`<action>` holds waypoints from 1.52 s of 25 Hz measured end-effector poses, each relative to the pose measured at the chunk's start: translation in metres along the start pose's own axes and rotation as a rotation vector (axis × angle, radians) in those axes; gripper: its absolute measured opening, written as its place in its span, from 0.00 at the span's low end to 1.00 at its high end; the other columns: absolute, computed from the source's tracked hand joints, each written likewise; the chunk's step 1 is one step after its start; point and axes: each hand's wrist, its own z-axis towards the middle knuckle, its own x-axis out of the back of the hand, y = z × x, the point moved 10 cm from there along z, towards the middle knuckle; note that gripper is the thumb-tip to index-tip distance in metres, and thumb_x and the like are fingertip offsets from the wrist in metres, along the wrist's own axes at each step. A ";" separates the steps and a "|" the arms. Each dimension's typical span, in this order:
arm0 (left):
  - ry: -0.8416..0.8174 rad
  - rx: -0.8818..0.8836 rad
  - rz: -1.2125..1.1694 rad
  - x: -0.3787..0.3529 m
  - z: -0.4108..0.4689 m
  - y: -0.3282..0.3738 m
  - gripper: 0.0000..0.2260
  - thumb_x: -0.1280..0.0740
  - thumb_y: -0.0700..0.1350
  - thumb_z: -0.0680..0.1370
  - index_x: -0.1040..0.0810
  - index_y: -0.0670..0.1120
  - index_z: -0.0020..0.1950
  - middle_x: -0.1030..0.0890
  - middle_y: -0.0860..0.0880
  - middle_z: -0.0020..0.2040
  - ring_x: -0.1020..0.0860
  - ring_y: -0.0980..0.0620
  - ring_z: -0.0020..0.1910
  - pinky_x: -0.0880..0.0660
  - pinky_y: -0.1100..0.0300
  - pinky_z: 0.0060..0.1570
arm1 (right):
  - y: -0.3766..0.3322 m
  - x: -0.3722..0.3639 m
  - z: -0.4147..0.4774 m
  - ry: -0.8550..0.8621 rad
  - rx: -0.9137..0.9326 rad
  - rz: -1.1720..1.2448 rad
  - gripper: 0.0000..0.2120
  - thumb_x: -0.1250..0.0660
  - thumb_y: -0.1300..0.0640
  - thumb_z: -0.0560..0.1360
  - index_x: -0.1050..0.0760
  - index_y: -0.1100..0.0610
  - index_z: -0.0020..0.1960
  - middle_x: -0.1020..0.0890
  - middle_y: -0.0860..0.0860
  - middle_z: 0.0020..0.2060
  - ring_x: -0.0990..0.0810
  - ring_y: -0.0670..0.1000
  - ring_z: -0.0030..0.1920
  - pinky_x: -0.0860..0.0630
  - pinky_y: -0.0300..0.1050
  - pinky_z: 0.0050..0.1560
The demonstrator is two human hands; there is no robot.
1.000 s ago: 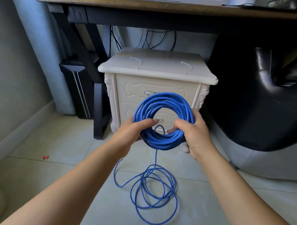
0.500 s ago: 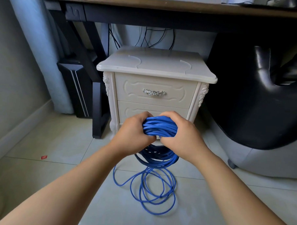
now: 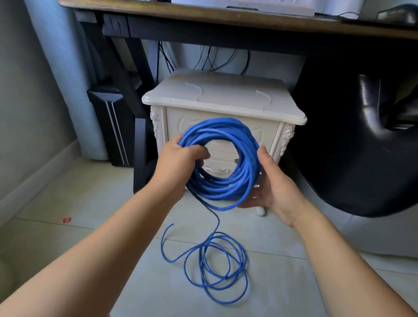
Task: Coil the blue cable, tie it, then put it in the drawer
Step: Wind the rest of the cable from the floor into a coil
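Two hands on the blue cable (image 3: pixel 228 132)?

Both. The left hand (image 3: pixel 179 161) grips the ring's left side, fingers curled through the middle. The right hand (image 3: pixel 271 182) lies open, thumb along the outer edge and straight fingers under the bottom.

Where is it?

Upright in the air before the cabinet (image 3: pixel 225 99), covering much of the top drawer (image 3: pixel 176 123). One tail drops to loose loops on the floor (image 3: pixel 105 213).

Anything to read?

Lettering on the white device (image 3: pixel 243 3) on the desk (image 3: pixel 161 10) is too blurred.

And against half a second ago?

Then both fists squeezed the coil into a bunch, low by the bottom drawer (image 3: pixel 218 162). Now it sits higher, spread into a round ring, and the right hand has let go its grip.
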 end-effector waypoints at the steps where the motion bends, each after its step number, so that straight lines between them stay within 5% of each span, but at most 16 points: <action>1: 0.030 0.023 -0.056 0.004 0.002 0.003 0.08 0.32 0.33 0.69 0.26 0.45 0.39 0.27 0.49 0.28 0.28 0.48 0.34 0.31 0.53 0.41 | -0.001 -0.001 0.002 -0.011 -0.004 -0.026 0.35 0.41 0.21 0.63 0.20 0.46 0.55 0.14 0.54 0.49 0.15 0.57 0.48 0.23 0.57 0.56; 5: 0.115 0.161 -0.323 0.008 -0.004 -0.011 0.06 0.33 0.32 0.72 0.25 0.43 0.43 0.26 0.50 0.28 0.27 0.52 0.28 0.25 0.52 0.43 | -0.013 -0.006 0.004 0.050 0.086 -0.013 0.42 0.34 0.20 0.54 0.23 0.47 0.57 0.16 0.47 0.51 0.20 0.44 0.56 0.35 0.57 0.72; 9: 0.199 0.309 -0.459 0.005 -0.020 -0.057 0.04 0.33 0.33 0.74 0.24 0.42 0.43 0.27 0.48 0.30 0.26 0.53 0.28 0.25 0.55 0.39 | 0.008 -0.041 -0.001 -0.180 0.107 0.369 0.55 0.20 0.34 0.56 0.37 0.59 0.72 0.22 0.62 0.63 0.24 0.60 0.66 0.32 0.59 0.70; 12: 0.238 0.349 -0.449 0.002 -0.023 -0.077 0.03 0.34 0.35 0.76 0.25 0.42 0.43 0.26 0.48 0.30 0.27 0.52 0.28 0.28 0.56 0.37 | 0.009 -0.047 0.000 -0.149 0.131 0.412 0.47 0.18 0.48 0.59 0.36 0.53 0.72 0.16 0.49 0.52 0.18 0.53 0.57 0.24 0.52 0.62; 16: 0.061 0.341 -0.278 -0.017 -0.016 -0.084 0.02 0.33 0.38 0.75 0.23 0.41 0.47 0.19 0.45 0.36 0.20 0.51 0.35 0.23 0.55 0.45 | 0.027 -0.013 0.013 0.286 0.060 0.435 0.17 0.28 0.68 0.69 0.25 0.57 0.56 0.19 0.58 0.43 0.17 0.60 0.49 0.21 0.55 0.55; 18: -0.067 0.356 -0.120 -0.023 -0.013 -0.091 0.10 0.30 0.42 0.74 0.21 0.39 0.53 0.16 0.43 0.42 0.17 0.52 0.38 0.20 0.57 0.47 | 0.037 0.002 0.016 0.399 0.020 0.450 0.10 0.35 0.72 0.70 0.25 0.60 0.46 0.23 0.56 0.34 0.21 0.59 0.39 0.23 0.49 0.44; 21: -0.250 0.329 0.093 -0.029 -0.012 -0.089 0.18 0.25 0.49 0.70 0.20 0.44 0.56 0.14 0.47 0.48 0.17 0.52 0.48 0.21 0.53 0.55 | 0.035 0.017 0.020 0.434 0.022 0.455 0.15 0.38 0.72 0.65 0.25 0.60 0.49 0.24 0.54 0.34 0.21 0.52 0.31 0.25 0.46 0.38; 24: -0.297 0.219 0.115 -0.028 -0.002 -0.075 0.32 0.24 0.52 0.63 0.26 0.51 0.66 0.16 0.51 0.51 0.18 0.55 0.48 0.23 0.53 0.58 | 0.026 0.027 0.020 0.422 0.056 0.345 0.19 0.38 0.68 0.58 0.24 0.59 0.48 0.27 0.56 0.36 0.23 0.54 0.33 0.26 0.45 0.36; 28: -0.313 -0.087 0.353 -0.028 0.007 -0.045 0.45 0.19 0.50 0.65 0.40 0.62 0.76 0.30 0.59 0.70 0.29 0.68 0.64 0.31 0.66 0.62 | 0.003 0.026 0.016 0.356 0.171 -0.091 0.23 0.35 0.63 0.54 0.22 0.50 0.48 0.21 0.46 0.34 0.23 0.48 0.36 0.27 0.40 0.38; 30: -0.413 -0.206 0.489 -0.040 -0.002 -0.034 0.42 0.20 0.45 0.67 0.38 0.60 0.75 0.29 0.60 0.67 0.28 0.74 0.58 0.32 0.75 0.57 | -0.006 0.009 0.015 0.233 0.231 -0.345 0.23 0.33 0.61 0.56 0.22 0.46 0.50 0.17 0.42 0.39 0.20 0.46 0.39 0.24 0.39 0.41; 32: -0.470 -0.237 0.570 -0.048 -0.007 -0.033 0.34 0.23 0.40 0.68 0.30 0.56 0.70 0.21 0.59 0.58 0.22 0.70 0.48 0.28 0.73 0.49 | -0.009 -0.005 0.013 0.142 0.274 -0.466 0.24 0.33 0.60 0.57 0.23 0.44 0.51 0.18 0.41 0.40 0.19 0.46 0.41 0.23 0.41 0.42; 35: -0.345 -0.273 0.628 -0.040 -0.006 -0.024 0.15 0.28 0.36 0.67 0.21 0.52 0.49 0.20 0.57 0.35 0.24 0.60 0.32 0.29 0.66 0.36 | -0.014 -0.009 0.006 0.168 0.327 -0.424 0.24 0.33 0.60 0.58 0.23 0.44 0.53 0.18 0.42 0.40 0.21 0.44 0.38 0.26 0.37 0.40; 38: -0.252 -0.256 0.476 -0.032 -0.007 -0.016 0.12 0.29 0.35 0.67 0.22 0.52 0.41 0.24 0.57 0.29 0.29 0.58 0.28 0.32 0.67 0.31 | -0.019 -0.002 0.005 0.170 0.335 -0.280 0.30 0.26 0.59 0.62 0.26 0.40 0.60 0.19 0.46 0.43 0.19 0.46 0.41 0.24 0.41 0.46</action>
